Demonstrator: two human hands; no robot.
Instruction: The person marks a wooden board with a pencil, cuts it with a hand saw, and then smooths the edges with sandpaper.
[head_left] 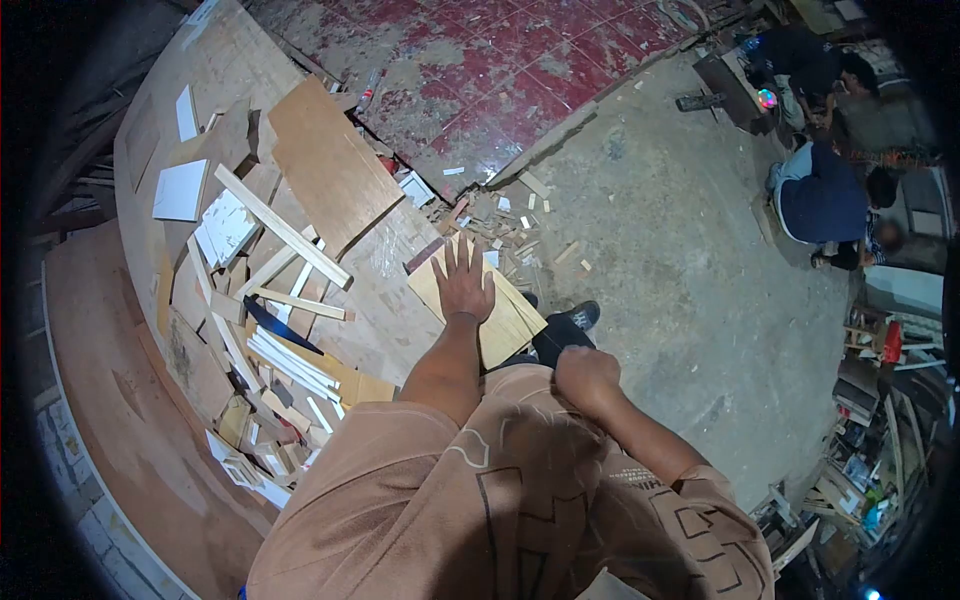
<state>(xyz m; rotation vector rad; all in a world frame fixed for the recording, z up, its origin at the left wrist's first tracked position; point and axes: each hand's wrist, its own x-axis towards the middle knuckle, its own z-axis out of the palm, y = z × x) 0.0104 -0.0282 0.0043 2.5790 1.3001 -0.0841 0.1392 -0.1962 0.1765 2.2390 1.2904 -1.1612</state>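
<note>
My left hand (464, 288) lies flat with fingers spread on a pale wooden board (507, 328), pressing its upper face. The board rests at the right edge of a large plywood surface (385, 255) and reaches toward my body. Just right of the board's near end, my right hand (587, 378) is closed in a fist. Whatever it grips, if anything, is hidden from above. A dark shoe (584, 315) and dark cloth show below the fist.
Wood strips (290, 235), white offcuts (182, 190) and a blue curved piece (280, 325) lie on the plywood at left. Small scraps (515, 225) litter the concrete floor (680, 250). Two people (825, 195) crouch at upper right. A scrap pile (860, 480) stands lower right.
</note>
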